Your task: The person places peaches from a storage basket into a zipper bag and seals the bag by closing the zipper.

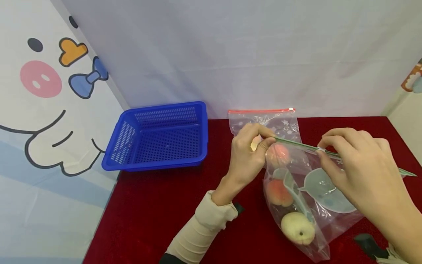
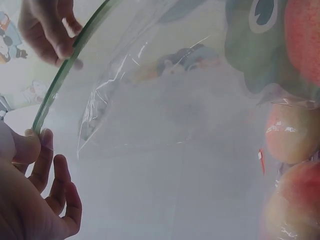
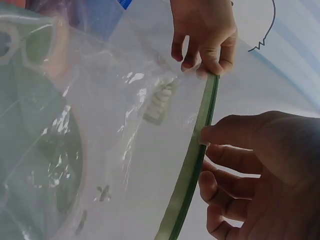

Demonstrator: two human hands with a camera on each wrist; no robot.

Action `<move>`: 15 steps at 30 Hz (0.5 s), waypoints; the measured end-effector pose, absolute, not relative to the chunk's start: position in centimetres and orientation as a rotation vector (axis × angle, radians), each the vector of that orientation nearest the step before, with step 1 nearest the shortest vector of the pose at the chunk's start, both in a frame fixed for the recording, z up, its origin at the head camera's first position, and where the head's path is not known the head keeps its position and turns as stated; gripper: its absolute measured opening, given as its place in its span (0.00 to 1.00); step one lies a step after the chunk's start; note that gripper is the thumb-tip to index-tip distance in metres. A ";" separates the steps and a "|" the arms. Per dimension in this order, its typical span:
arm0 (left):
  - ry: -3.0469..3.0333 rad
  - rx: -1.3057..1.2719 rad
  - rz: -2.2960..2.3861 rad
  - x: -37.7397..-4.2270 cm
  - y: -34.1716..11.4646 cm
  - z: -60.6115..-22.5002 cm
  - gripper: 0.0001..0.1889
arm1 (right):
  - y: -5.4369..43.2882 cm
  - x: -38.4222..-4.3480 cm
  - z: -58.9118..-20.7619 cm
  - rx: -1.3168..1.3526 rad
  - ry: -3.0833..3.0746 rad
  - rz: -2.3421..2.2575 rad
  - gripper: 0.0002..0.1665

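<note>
A clear zip bag (image 1: pixel 343 223) hangs between both hands, its green zip strip (image 1: pixel 295 143) stretched along the top. My left hand (image 1: pixel 248 152) pinches the strip's left end between thumb and fingers. Further right, my right hand (image 1: pixel 357 157) pinches the small white slider (image 1: pixel 320 149) on the strip. Through the film show a reddish peach (image 1: pixel 279 192), a pale yellow fruit (image 1: pixel 298 228) and a pale blue-green round dish (image 1: pixel 329 190) with a pointed lip. A pale green handle-like piece (image 2: pixel 250 55) with a hole shows in the left wrist view.
Behind the hands lies another clear bag (image 1: pixel 263 119) with a red zip, with peaches (image 1: pixel 278 154) in front of its lower part. At the left back stands a blue plastic basket (image 1: pixel 168 143). A dark red cloth (image 1: pixel 158 205) covers the table, with a white curtain (image 1: pixel 230 55) behind.
</note>
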State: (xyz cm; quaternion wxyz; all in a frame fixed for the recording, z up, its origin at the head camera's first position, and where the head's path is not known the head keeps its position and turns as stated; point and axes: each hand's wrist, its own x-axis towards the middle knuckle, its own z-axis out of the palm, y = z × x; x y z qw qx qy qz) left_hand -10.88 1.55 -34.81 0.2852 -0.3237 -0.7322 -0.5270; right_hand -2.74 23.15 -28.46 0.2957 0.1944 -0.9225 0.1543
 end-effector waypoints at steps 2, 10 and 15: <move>-1.952 -0.849 -1.441 -11.0 1.6 -34.8 0.05 | 24.2 -2.8 -28.6 0.518 -2.437 0.395 0.10; -1.944 -0.804 -1.488 -11.5 1.9 -34.6 0.04 | 27.7 -2.7 -29.6 0.487 -2.317 0.513 0.26; -1.927 -0.792 -1.540 -12.0 2.1 -34.5 0.04 | 29.5 -2.1 -30.4 0.349 -2.339 0.659 0.15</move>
